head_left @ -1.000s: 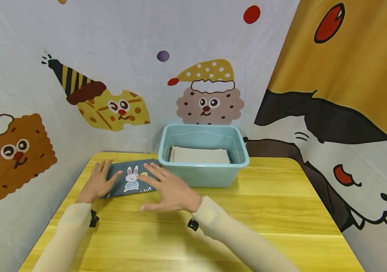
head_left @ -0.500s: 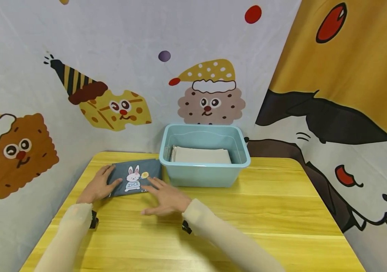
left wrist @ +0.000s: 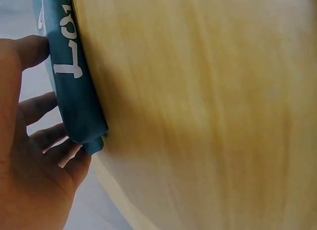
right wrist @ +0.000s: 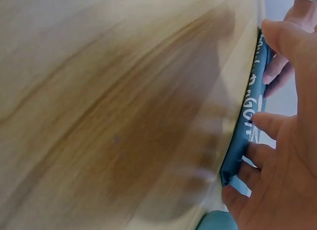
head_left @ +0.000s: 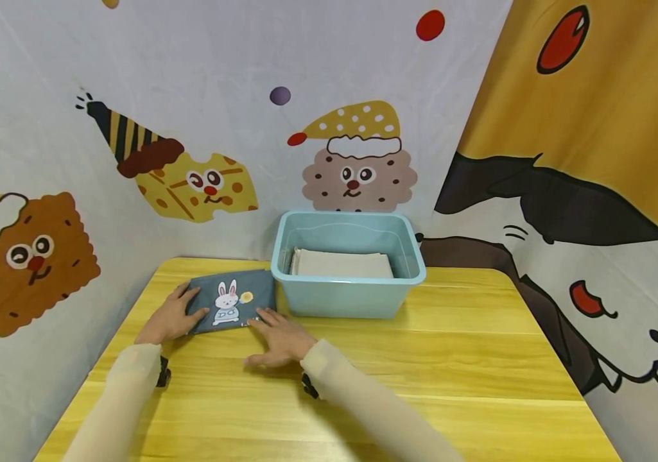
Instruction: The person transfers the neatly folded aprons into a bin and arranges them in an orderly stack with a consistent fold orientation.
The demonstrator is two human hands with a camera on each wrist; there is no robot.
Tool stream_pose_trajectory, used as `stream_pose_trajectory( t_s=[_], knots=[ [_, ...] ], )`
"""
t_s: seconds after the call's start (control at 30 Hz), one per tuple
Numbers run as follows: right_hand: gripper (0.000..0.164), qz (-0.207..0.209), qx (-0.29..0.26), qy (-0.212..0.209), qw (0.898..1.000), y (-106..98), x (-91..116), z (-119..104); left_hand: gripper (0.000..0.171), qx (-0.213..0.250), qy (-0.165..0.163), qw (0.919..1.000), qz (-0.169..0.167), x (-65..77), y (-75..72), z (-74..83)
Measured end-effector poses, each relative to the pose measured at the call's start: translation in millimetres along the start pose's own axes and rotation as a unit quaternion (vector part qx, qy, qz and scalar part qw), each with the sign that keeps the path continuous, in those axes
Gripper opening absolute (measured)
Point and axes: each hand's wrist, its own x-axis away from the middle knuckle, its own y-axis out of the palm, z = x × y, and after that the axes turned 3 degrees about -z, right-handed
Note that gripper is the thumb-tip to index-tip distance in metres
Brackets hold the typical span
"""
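A folded dark blue fabric piece [head_left: 258,284] with a white rabbit print lies flat at the table's back left. My left hand [head_left: 168,319] rests on its left edge, fingers spread and thumb on the near corner. In the left wrist view, those fingertips touch the smooth folded end [left wrist: 81,101], where white lettering shows. At the near right corner, my right hand [head_left: 282,338] touches the fabric with spread fingertips, thumb held apart over the table. The right wrist view shows its fingers along the fabric's lettered edge [right wrist: 242,136].
A light blue plastic bin [head_left: 343,298] stands right of the fabric, against its right end. Inside it is a folded beige cloth [head_left: 343,264]. Behind the wooden table [head_left: 450,359] hangs a cartoon-printed curtain [head_left: 219,77].
My right hand has come down and slightly left onto the fabric's near right part. My left hand has drawn back a little toward the fabric's left edge. The bin has stayed put.
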Motion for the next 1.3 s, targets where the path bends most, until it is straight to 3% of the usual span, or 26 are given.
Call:
stream_pose_trajectory(
  t_s=[0.77,1.3],
  knots=[
    [0.096,0.003,0.024,-0.003,1.0,4,9,-3,0.077,0.003,0.01,0.9999,-0.001,5.7,2.0,4.3],
    [0.103,0.003,0.011,-0.016,1.0,11,26,-8,0.076,0.01,0.012,0.9999,-0.001,26.7,8.5,11.8]
  ],
)
